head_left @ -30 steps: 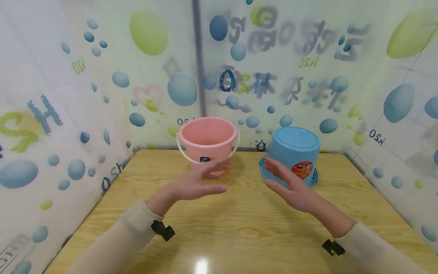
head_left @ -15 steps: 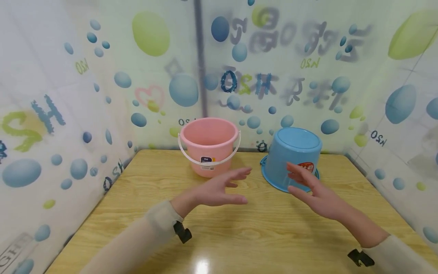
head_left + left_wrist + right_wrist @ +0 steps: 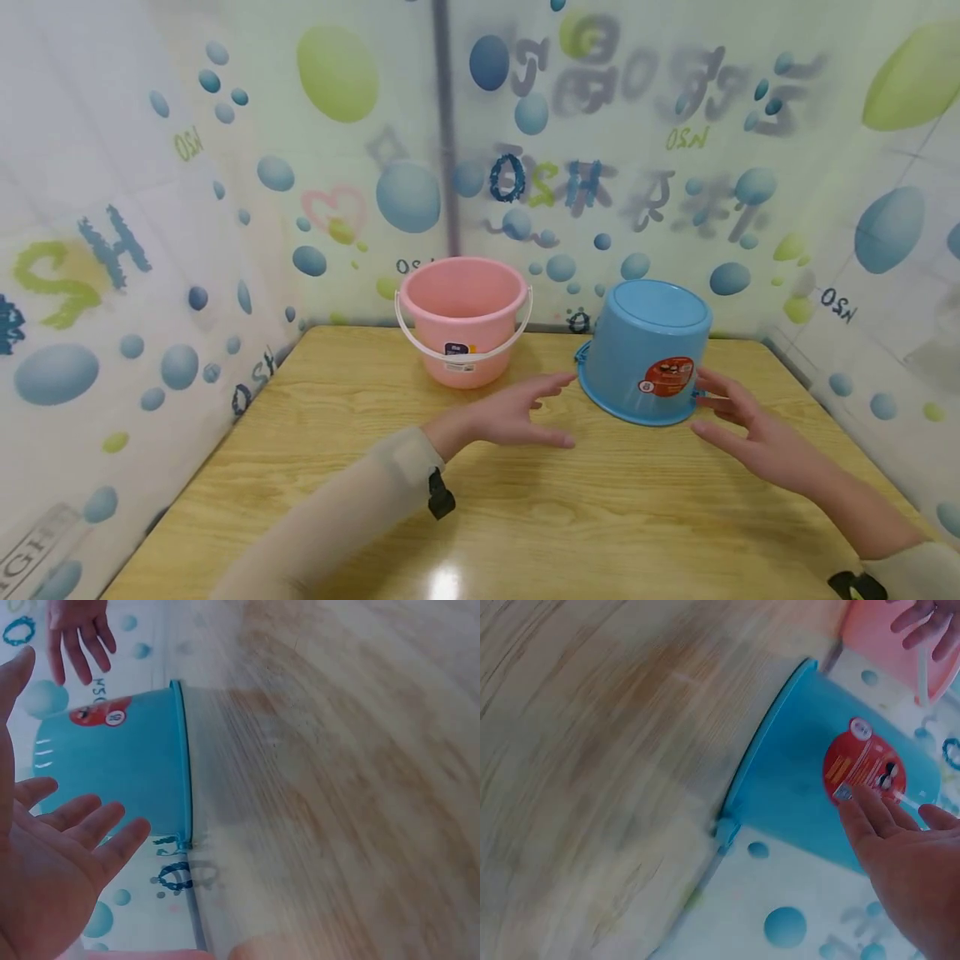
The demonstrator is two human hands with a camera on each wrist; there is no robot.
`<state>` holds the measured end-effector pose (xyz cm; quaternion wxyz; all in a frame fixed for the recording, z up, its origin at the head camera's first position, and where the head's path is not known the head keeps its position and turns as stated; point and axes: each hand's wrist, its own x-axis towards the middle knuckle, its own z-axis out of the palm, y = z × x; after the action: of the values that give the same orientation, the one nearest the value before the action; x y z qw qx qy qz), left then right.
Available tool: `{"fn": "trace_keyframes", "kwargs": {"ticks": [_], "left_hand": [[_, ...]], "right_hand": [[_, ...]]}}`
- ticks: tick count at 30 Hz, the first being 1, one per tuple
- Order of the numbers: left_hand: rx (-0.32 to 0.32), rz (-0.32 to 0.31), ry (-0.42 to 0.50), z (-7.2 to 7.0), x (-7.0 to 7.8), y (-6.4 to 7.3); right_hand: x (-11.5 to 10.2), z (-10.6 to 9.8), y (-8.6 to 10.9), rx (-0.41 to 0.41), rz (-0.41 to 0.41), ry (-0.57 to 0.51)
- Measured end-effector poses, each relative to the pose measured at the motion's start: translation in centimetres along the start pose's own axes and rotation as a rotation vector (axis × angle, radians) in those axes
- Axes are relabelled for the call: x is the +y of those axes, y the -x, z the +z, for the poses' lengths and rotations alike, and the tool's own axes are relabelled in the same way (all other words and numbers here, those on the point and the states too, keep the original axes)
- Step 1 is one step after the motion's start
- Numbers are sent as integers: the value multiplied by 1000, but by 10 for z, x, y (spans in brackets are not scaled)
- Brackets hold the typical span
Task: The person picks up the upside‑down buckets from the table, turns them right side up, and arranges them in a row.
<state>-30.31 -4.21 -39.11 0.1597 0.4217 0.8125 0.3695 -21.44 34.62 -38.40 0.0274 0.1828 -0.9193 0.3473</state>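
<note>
Upside down on the wooden table stands a blue bucket (image 3: 637, 367) with a red oval sticker, its rim down on the wood. My left hand (image 3: 513, 415) is at its left front, fingers spread and holding nothing. On the other side, my right hand (image 3: 765, 437) is close to the bucket's right edge, its fingers loosely extended. In the right wrist view the fingers (image 3: 877, 814) overlap the bucket's sticker; whether they touch it I cannot tell. A pink bucket (image 3: 468, 333) sits upright to the left, its white handle hanging down in front.
The wooden table (image 3: 360, 500) reaches back to a curtain (image 3: 337, 200) printed with bubbles and letters. More of this printed sheeting hangs along the left and right sides. Dark wrist straps (image 3: 441, 493) circle the sleeves.
Both hands have moved right, from between the buckets to either side of the blue one. The right hand no longer covers its sticker. Both buckets stay in place.
</note>
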Motion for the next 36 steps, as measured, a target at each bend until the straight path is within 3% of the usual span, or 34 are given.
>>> {"fn": "trace_keyframes", "kwargs": {"ticks": [12,19,23,30,36], "left_hand": [[21,-104,-84,-2,-26,-50],[73,-198,0,-2,-42,-75],[83,-230,30,-4,-49,-89],[46,-282,-52,1,-58,-108],[72,-327,-158,5,-57,-118]], "right_hand": [[44,-16,-11,-34,124,64],[56,-8,-23,-108,153,-1],[57,-3,-31,-130,163,20],[62,5,-46,-143,174,46],[67,9,-55,-132,173,51]]}}
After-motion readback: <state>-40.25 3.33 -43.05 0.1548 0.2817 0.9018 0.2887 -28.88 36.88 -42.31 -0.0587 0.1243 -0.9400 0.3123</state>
